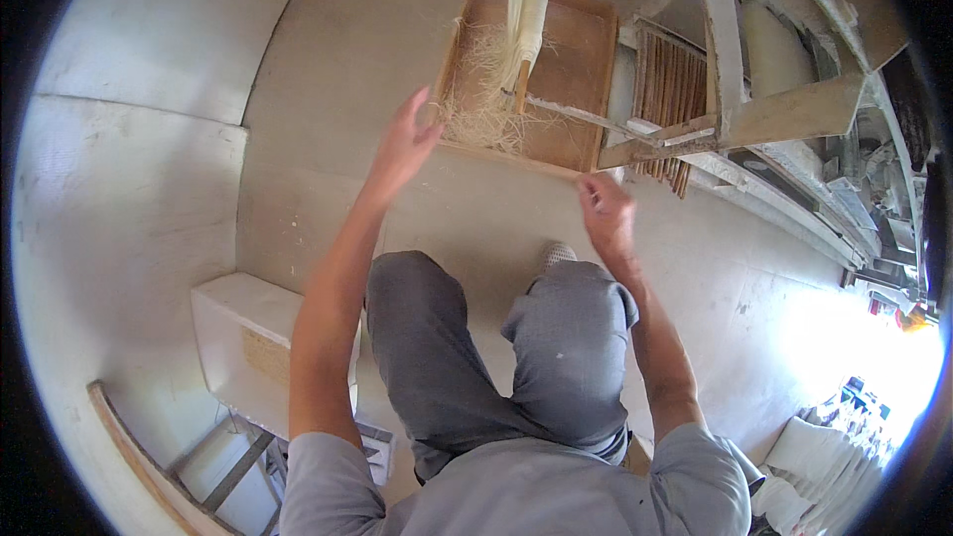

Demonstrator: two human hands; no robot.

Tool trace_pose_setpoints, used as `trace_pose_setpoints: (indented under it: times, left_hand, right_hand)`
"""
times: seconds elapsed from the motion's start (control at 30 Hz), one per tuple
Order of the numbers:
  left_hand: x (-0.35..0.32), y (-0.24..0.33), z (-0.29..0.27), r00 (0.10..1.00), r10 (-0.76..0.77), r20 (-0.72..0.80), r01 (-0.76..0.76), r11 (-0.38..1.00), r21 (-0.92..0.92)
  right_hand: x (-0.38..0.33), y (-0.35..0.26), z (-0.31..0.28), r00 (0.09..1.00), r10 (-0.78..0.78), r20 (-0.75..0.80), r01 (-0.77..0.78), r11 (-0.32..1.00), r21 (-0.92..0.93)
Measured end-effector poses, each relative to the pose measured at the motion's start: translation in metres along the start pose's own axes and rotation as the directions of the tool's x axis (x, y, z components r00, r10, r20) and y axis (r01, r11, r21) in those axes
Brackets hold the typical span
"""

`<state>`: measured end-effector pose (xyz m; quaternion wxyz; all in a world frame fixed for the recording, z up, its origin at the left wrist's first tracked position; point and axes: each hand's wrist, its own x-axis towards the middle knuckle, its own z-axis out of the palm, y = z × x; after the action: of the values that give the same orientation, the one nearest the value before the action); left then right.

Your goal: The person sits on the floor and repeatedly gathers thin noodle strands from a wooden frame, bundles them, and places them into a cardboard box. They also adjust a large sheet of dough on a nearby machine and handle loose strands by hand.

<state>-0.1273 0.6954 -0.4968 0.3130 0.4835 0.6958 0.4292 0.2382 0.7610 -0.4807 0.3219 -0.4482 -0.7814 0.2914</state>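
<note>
My left hand (405, 142) is raised beside the near left corner of a shallow wooden tray (516, 161), fingers apart and empty. By the tray's near right corner is my right hand (608, 206), its fingers curled in; whatever may be between them is hidden. Thin pale strands (486, 55), like dried noodle scraps, lie scattered over the left part of the tray. Above it hangs a long bundle of cream-coloured strands (533, 15), near a wooden rod (522, 87) whose end points toward me. Neither hand touches the bundle.
A worn wooden frame (794, 111) stands on the right, with a row of thin brown sticks (670, 79) beside the tray. A white box (248, 323) sits at lower left near a curved wooden piece (134, 457). A pale wall (139, 199) rises on the left.
</note>
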Motion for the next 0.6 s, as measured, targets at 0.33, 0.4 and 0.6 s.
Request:
trace_pose_setpoints:
  times: [0.33,0.4,0.6]
  left_hand:
    - [-0.155,0.04,-0.057,0.901,-0.375,-0.218,0.306,0.906,-0.294]
    - [-0.169,0.045,-0.068,0.873,-0.417,-0.253,0.348,0.896,-0.276]
    - [-0.18,0.045,-0.075,0.855,-0.452,-0.253,0.375,0.877,-0.3]
  right_hand:
    - [0.097,0.229,0.181,0.969,0.135,0.205,0.0,0.836,-0.549]
    - [0.102,0.25,0.193,0.985,0.036,0.171,0.055,0.865,-0.499]
    - [0.099,0.213,0.172,0.972,0.145,0.188,-0.025,0.85,-0.527]
